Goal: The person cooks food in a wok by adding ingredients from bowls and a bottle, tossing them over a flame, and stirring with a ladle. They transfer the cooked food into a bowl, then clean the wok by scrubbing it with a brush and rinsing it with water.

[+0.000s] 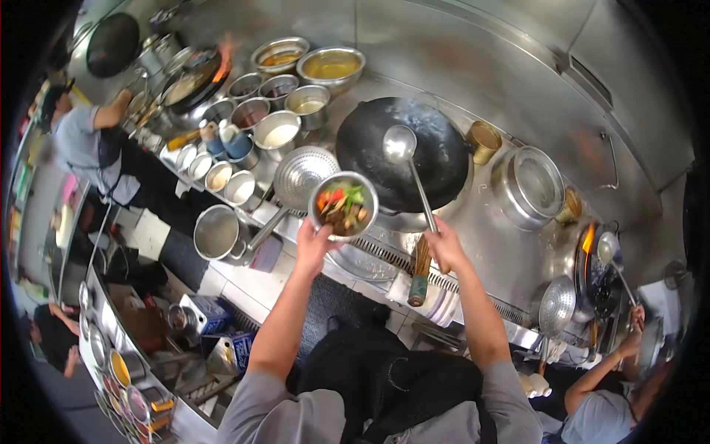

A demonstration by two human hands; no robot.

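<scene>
My left hand [314, 244] is closed on the rim of a steel bowl [344, 206] holding red and green pieces and brown chunks. The bowl is in front of a perforated strainer [305, 176]. Closed round the handle of a steel ladle [400, 144], my right hand [444, 246] is at the near side of a black wok [370, 140]. The ladle's cup is over the wok, which shows a dark, shiny inside and no food. A brush with a green-wrapped handle [418, 288] lies just left of my right hand.
Steel pots and bowls of sauces [279, 132] stand left of the wok. A bamboo cup [484, 140] and a steel pot [529, 185] are to its right. Flames rise at woks on both sides. Co-workers [85, 140] [610, 399] stand left and lower right; another person [55, 333] is at far left.
</scene>
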